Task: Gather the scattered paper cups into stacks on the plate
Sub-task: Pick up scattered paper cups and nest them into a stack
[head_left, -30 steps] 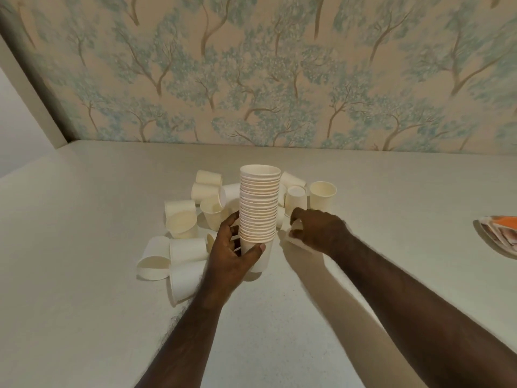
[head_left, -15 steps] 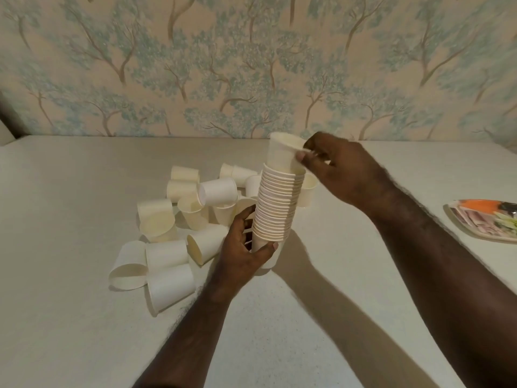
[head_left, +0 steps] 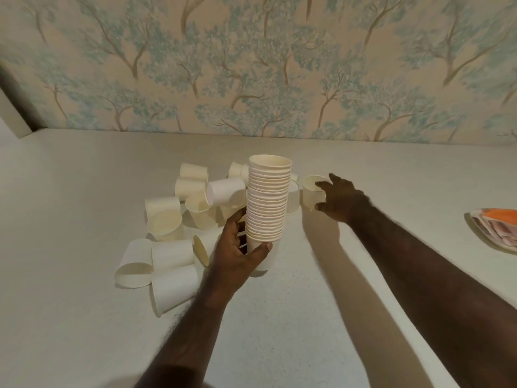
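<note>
1. Risk, main: the stack of cups (head_left: 268,204) is tall and is gripped only at its lowest cup, so the top can sway. A sideways jolt of the wrist would likely tip it or shed the upper cups onto the desk (head_left: 84,317).
2. Risk, second: the upright cup (head_left: 312,193) is light and open-mouthed. If the reaching fingers squeeze hard, the wall would probably buckle; if they only brush it, it may topple toward the loose cups (head_left: 173,242) beside it.
3. Risk, third: seating a cup on the top rim one-handed needs it square to the stack. A tilted entry would likely jam or push the column off line.
4. Left hand (head_left: 237,256): palm toward the stack, thumb across the near side of the bottom cup, fingers wrapped behind. It holds the stack upright, raised just off the desk above the near edge of the pile.
5. Right hand (head_left: 342,198): arm extended forward, fingers spread around the upright cup, thumb low and fingertips at the rim. Grip not closed; whether the fingers touch the wall cannot be told.
6. Plate (head_left: 492,233): at the right edge of view, well apart from the cups, partly cut off; it carries orange and pale items, no cups.
7. Judgement: gathering is part done; many cups lie on their sides left of the stack.
</note>
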The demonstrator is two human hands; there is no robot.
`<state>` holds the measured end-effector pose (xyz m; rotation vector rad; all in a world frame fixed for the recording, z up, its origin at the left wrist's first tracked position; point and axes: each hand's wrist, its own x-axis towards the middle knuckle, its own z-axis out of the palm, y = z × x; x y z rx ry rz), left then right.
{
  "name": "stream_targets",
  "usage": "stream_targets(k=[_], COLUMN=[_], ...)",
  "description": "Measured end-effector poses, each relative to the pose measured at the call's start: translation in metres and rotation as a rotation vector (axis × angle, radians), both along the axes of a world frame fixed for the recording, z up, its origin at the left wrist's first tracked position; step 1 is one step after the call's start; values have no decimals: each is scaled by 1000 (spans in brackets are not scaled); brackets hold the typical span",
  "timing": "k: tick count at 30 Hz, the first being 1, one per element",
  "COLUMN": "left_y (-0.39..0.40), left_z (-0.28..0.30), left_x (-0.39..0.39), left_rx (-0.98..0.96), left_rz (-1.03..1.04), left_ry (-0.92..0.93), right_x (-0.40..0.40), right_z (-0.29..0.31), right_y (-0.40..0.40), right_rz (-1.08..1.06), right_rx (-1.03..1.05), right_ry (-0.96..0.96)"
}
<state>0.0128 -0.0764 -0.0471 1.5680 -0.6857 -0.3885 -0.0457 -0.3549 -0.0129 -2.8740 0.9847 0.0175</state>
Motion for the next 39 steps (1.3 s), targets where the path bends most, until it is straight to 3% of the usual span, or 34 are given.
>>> stream_targets(k=[4,7,10,15,20,39], left_y=[2,4,4,-6,-21,-66], left_z=[0,-1,-3,-4,-2,2], left_x=[-1,0,1,-6,-18,-64], left_rx=[17,16,24,35,36,48], left_rz=[19,29,34,6,-41,-224], left_ry=[-17,-26,-19,-23,-9,43], right_x=[1,0,-3,-25,-46,-116], right_z=[-31,-29,12,98,121,114], right_y=[-1,-3,-4,24,53,24], right_rz=[6,-7,3,258,375,326], right_rx=[-260,-201,-89,-8,41,70], right_ry=[-126,-404,-669,-967,-897,-784])
